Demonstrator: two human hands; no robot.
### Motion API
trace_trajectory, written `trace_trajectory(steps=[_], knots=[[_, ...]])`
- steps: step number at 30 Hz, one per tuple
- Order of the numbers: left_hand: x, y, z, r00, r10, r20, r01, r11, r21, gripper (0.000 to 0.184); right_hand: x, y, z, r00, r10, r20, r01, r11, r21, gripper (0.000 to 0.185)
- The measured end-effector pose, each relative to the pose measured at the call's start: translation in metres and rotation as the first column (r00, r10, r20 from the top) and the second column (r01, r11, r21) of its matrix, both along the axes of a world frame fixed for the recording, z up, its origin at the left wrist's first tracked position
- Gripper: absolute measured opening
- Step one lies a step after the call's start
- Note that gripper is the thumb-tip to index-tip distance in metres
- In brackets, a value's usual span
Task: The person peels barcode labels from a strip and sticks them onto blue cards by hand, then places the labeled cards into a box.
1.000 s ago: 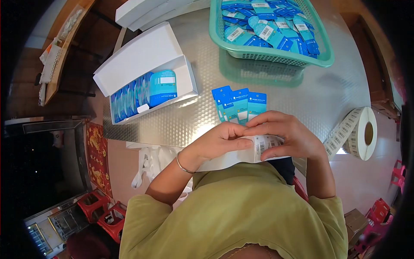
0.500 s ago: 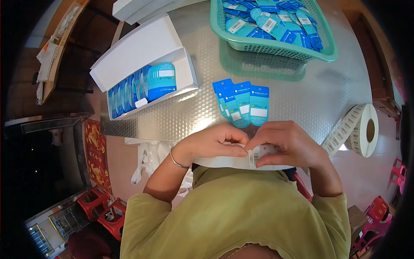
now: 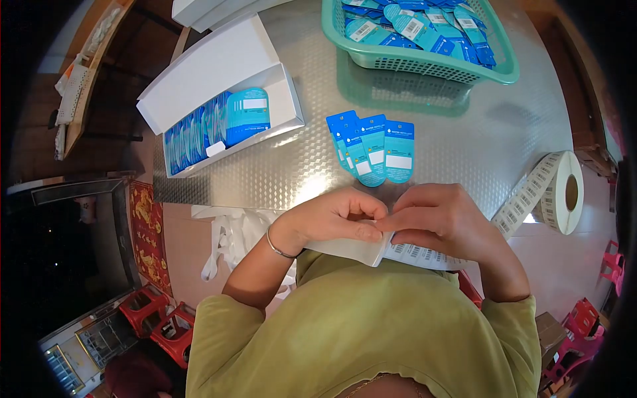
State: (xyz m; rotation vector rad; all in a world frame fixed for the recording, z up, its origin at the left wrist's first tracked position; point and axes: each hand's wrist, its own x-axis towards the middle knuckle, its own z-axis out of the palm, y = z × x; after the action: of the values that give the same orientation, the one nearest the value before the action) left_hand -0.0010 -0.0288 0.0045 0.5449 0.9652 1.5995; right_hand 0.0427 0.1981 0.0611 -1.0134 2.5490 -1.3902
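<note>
A strip of barcode labels (image 3: 424, 257) runs across in front of my body, printed on the right and bare backing paper on the left. My left hand (image 3: 342, 215) is closed on the bare part, thumb on top. My right hand (image 3: 441, 222) pinches at the edge where the printed labels begin, its fingertips close to my left thumb. Whether a single loose label is between those fingertips is hidden. Just beyond my hands, several blue cards (image 3: 399, 152) with white blank boxes lie fanned and overlapping on the metal table (image 3: 292, 169).
On the table's right edge stands the label roll (image 3: 569, 199), its strip trailing towards me. A green basket (image 3: 424, 69) of barcoded cards is at the back. An open white box (image 3: 285, 99) packed with blue cards sits left. Loose white backing paper (image 3: 232, 239) hangs below the table edge.
The strip now bends downward between my hands, showing more printed labels under my right hand and bare backing under my left. My fingertips stay close together.
</note>
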Motion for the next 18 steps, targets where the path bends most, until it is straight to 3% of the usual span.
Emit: trace_trajectory(steps=[4,6,7,9,10,12,13,16,18], knots=[[-0.003,-0.004,0.001,1.000,-0.017,0.003,0.017,0.990,-0.138,0.015,0.002,0.005,-0.011,0.998,0.007,0.069,-0.003,0.999,-0.051,0.019],[-0.009,-0.008,0.006,0.955,-0.052,-0.291,-0.028,0.964,-0.265,0.016,-0.004,0.011,-0.014,0.987,0.036,0.157,-0.018,0.993,-0.119,0.014],[-0.011,-0.008,0.009,0.900,-0.085,-0.427,-0.063,0.945,-0.320,0.018,-0.007,0.015,-0.018,0.970,-0.013,0.243,0.064,0.977,-0.204,0.012],[-0.014,-0.005,0.014,0.677,-0.035,-0.735,-0.137,0.975,-0.173,0.014,-0.012,0.022,-0.033,0.904,-0.084,0.420,0.244,0.908,-0.342,0.010],[-0.014,-0.004,0.016,0.528,0.004,-0.849,-0.153,0.984,-0.090,0.012,-0.017,0.026,-0.037,0.839,-0.121,0.530,0.327,0.892,-0.313,0.008],[-0.010,0.000,0.019,0.282,-0.074,-0.956,-0.207,0.969,-0.136,0.012,-0.027,0.032,-0.045,0.670,-0.178,0.721,0.472,0.851,-0.229,0.006],[-0.010,0.003,0.019,0.151,-0.119,-0.981,-0.239,0.959,-0.153,0.013,-0.030,0.028,-0.053,0.699,-0.145,0.700,0.483,0.818,-0.312,0.009],[-0.009,0.012,0.008,0.044,-0.280,-0.959,-0.280,0.918,-0.281,0.015,-0.041,0.029,-0.063,0.604,-0.196,0.772,0.501,0.847,-0.177,0.012],[-0.009,0.017,0.007,0.007,-0.276,-0.961,-0.277,0.923,-0.267,0.016,-0.045,0.026,-0.065,0.625,-0.206,0.753,0.517,0.831,-0.203,0.014]])
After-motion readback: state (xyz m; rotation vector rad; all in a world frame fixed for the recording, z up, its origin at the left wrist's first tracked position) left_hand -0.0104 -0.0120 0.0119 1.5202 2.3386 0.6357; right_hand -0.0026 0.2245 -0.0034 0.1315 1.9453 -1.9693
